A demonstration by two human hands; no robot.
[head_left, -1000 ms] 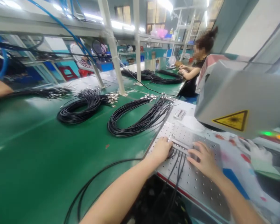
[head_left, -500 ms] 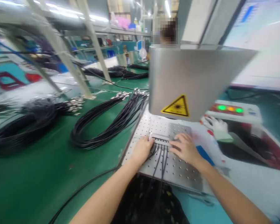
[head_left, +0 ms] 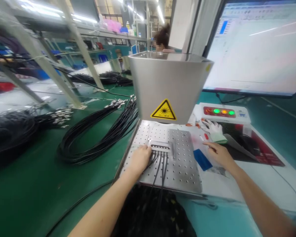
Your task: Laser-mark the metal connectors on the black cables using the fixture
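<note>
My left hand [head_left: 141, 158] is closed at the left end of a slotted metal fixture [head_left: 160, 147], fingertips pressed against it. Several black cables [head_left: 164, 168] run from the fixture's slots toward my lap. Beneath lies a perforated metal plate [head_left: 182, 164]. My right hand [head_left: 219, 154] is off the fixture, over the white surface to the right, with its index finger stretched out and the others loosely bent. Nothing shows in it. Nearest to it are a small red-tipped item [head_left: 206, 136] and a blue flat piece [head_left: 202, 159].
A metal housing [head_left: 167, 79] with a yellow laser warning label overhangs the plate. Bundled black cables [head_left: 96, 141] lie on the green mat [head_left: 76, 194]. At right are a white glove [head_left: 213, 129], a lit button box [head_left: 224, 112] and a monitor [head_left: 256, 49]. A person [head_left: 162, 38] is behind.
My right hand has left the fixture and moved right, beside the blue piece. My left hand stays at the fixture's left end. The view has turned right.
</note>
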